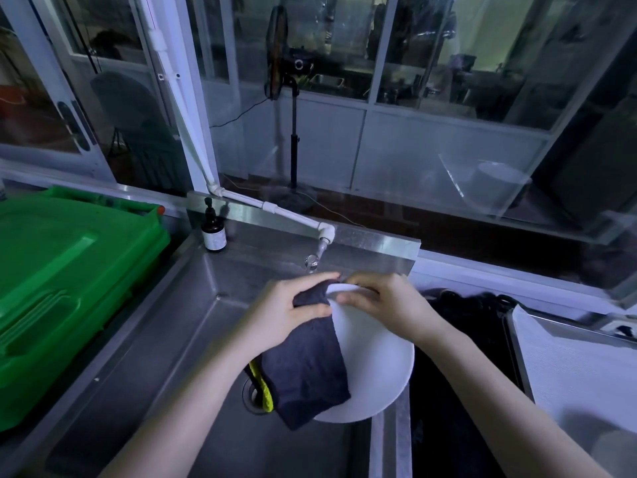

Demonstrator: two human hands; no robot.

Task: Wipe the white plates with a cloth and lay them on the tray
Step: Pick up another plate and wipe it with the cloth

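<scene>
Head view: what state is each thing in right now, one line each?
white plate: held tilted over the sink, not yet on the tray.
cloth: dark, draped over the plate's left side.
left hand: grips the cloth at the plate's top rim.
right hand: pinches the plate's top rim.
tap: no stream visible.
green bin: lid closed.
tray: flat, right of the sink, white-lined.

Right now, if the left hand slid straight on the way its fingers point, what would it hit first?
Probably the right hand, gripping the rim of the white plate just ahead; depth is hard to judge.
</scene>
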